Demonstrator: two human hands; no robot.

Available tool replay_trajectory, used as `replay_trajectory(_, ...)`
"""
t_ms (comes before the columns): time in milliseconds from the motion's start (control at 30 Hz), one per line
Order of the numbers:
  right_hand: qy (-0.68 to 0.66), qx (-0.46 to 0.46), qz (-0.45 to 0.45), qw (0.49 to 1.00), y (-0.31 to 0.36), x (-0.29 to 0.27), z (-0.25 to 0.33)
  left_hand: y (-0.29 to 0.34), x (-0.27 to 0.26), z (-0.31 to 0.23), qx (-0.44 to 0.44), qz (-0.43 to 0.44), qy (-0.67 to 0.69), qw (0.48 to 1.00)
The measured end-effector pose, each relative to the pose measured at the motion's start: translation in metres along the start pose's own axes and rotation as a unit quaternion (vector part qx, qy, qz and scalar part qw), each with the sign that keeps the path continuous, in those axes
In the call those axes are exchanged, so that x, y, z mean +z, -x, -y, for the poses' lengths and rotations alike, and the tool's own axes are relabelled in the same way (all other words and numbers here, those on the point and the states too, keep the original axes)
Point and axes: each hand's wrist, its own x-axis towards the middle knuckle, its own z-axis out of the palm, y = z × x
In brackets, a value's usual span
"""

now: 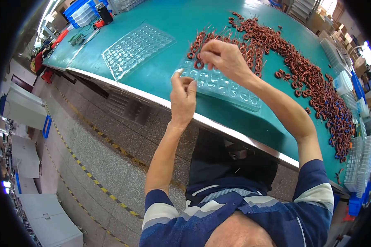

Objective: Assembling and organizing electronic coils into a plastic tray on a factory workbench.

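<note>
A clear plastic blister tray (223,87) with rows of round pockets lies near the front edge of the green table. Its far rows hold several reddish-brown wire-wound ring coils (234,40) with thin leads sticking up. My right hand (222,57) is over the tray's left part, its fingers pinched on a ring coil (198,64). At the tray's left edge is my left hand (183,99), thumb on the pocket side and bent fingers around the edge. One left fingertip has a whitish covering.
A long heap of loose ring coils (303,72) runs along the right side of the table (148,88). Another clear blister tray (134,47) lies to the left. Blue bins (80,10) stand far left; a white tub (343,82) and clear trays (357,164) line the right edge.
</note>
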Motion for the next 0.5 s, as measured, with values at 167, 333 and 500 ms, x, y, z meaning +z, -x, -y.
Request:
replay_trajectory(167, 0.07, -0.026, -0.034, 0.997, -0.049, 0.032, -0.057, -0.005, 0.0, 0.005, -0.04, -0.031, -0.014, 0.999)
replay_trajectory(333, 0.054, 0.026, 0.025, 0.998, -0.048, 0.046, -0.071, -0.004, -0.003, 0.011, -0.031, -0.034, -0.019, 0.999)
replay_trajectory(500, 0.095, 0.015, -0.013, 0.995, -0.016, -0.019, -0.063, -0.003, -0.001, 0.015, -0.045, -0.036, 0.001, 0.998)
